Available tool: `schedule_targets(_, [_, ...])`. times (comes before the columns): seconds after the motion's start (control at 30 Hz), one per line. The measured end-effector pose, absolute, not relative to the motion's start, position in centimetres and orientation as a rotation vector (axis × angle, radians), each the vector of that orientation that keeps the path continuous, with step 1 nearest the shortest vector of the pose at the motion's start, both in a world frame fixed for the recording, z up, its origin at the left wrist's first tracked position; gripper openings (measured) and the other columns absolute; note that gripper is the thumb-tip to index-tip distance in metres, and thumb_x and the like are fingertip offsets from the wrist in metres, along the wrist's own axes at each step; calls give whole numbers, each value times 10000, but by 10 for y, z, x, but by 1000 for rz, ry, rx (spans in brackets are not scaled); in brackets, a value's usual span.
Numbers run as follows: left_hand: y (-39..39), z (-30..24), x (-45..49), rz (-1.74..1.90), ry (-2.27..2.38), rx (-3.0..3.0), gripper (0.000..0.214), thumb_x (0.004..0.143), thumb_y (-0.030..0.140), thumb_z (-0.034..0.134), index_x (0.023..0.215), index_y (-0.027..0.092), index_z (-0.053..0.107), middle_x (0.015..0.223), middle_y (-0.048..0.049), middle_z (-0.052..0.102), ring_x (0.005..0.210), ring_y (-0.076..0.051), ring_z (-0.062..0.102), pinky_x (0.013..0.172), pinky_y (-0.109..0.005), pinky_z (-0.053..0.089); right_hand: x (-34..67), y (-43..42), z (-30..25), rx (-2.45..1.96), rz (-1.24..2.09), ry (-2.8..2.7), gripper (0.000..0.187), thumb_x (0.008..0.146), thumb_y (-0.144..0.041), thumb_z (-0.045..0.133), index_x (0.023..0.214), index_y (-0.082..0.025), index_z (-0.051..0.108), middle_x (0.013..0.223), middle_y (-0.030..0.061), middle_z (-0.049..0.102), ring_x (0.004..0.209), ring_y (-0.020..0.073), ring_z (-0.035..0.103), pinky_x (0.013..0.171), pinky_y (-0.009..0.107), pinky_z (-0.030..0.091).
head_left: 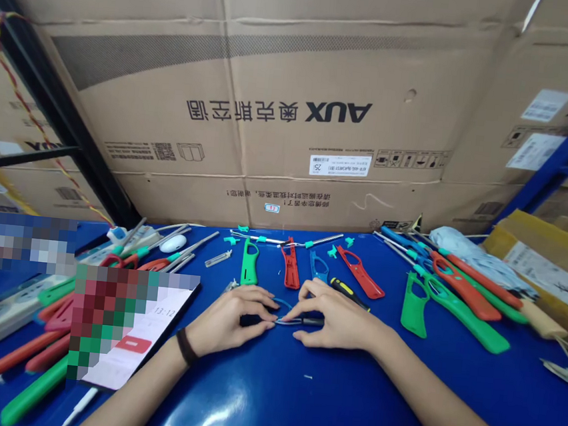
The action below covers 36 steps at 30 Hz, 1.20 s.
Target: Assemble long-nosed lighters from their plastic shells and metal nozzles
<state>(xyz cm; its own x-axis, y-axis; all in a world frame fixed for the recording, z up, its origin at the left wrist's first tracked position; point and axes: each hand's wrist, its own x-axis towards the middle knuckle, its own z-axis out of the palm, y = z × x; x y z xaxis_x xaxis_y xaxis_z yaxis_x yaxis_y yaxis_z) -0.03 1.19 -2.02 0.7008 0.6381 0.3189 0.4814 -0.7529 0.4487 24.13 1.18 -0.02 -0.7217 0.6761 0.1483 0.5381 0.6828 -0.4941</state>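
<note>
My left hand (233,322) pinches the tip of a thin wire (287,321) between thumb and forefinger, low over the blue table. My right hand (339,319) is curled around the same wire, close to a small black cylindrical part (312,321) under its palm; the fingers partly hide that part. A thin blue loop (283,302) arches between the two hands. Just behind them lie lighter shell halves: a green one (250,262), a red one (290,264), a blue one (319,266) and another red one (360,272). A yellow-black screwdriver (349,293) lies behind my right hand.
Metal tubes (261,239) and small green clips (332,251) lie at the back. Assembled lighters are piled right (468,284) and left (24,355), beside a phone (124,352) with a cable. Cardboard (279,58) walls the rear; an open box (550,265) stands right.
</note>
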Motion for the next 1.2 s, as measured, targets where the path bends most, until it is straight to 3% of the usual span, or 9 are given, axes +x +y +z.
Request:
schedule_targets(0.13, [15, -19, -10, 679, 969, 2566, 61, 800, 208, 636, 799, 224, 695, 1025, -16, 730, 1061, -207, 625, 952, -378, 448, 248, 16, 1, -1051, 625, -2516, 276, 699, -286, 724, 935, -213, 600, 956, 16, 566, 919, 183, 533, 781, 290, 416])
schedule_targets(0.27, [16, -17, -15, 654, 987, 2542, 50, 768, 205, 659, 780, 226, 703, 1024, -15, 734, 1064, -217, 630, 936, -393, 466, 250, 18, 2, -1135, 606, -2569, 132, 769, -305, 669, 818, -200, 605, 862, 10, 586, 795, 164, 549, 702, 277, 398])
schedule_targets(0.43, [18, -17, -16, 633, 950, 2495, 75, 792, 212, 645, 815, 225, 715, 1040, -24, 729, 1073, -208, 631, 946, -395, 472, 248, 19, 3, -1144, 647, -2553, 94, 783, -262, 665, 789, -185, 611, 811, 8, 630, 733, 149, 561, 646, 251, 386])
schedule_targets(0.7, [14, -16, -15, 680, 940, 2499, 94, 785, 186, 640, 840, 224, 707, 1012, -23, 732, 1030, -198, 645, 952, -392, 466, 249, 20, 1, -1133, 596, -2535, 87, 784, -261, 681, 805, -199, 624, 837, 2, 662, 784, 159, 590, 676, 260, 390])
schedule_targets(0.9, [6, -18, 5, 856, 1021, 2492, 114, 824, 261, 629, 905, 228, 703, 1000, -37, 692, 921, -180, 645, 839, -328, 505, 249, 19, 3, -1135, 582, -2531, 87, 775, -239, 680, 792, -200, 605, 838, -7, 662, 781, 156, 594, 668, 255, 387])
schedule_targets(1.2, [4, -26, 24, 947, 983, 2449, 132, 864, 210, 580, 891, 214, 709, 861, -34, 717, 810, -172, 648, 765, -307, 514, 249, 19, 0, -1110, 551, -2538, 93, 782, -236, 676, 789, -194, 592, 835, -6, 663, 766, 152, 598, 653, 244, 389])
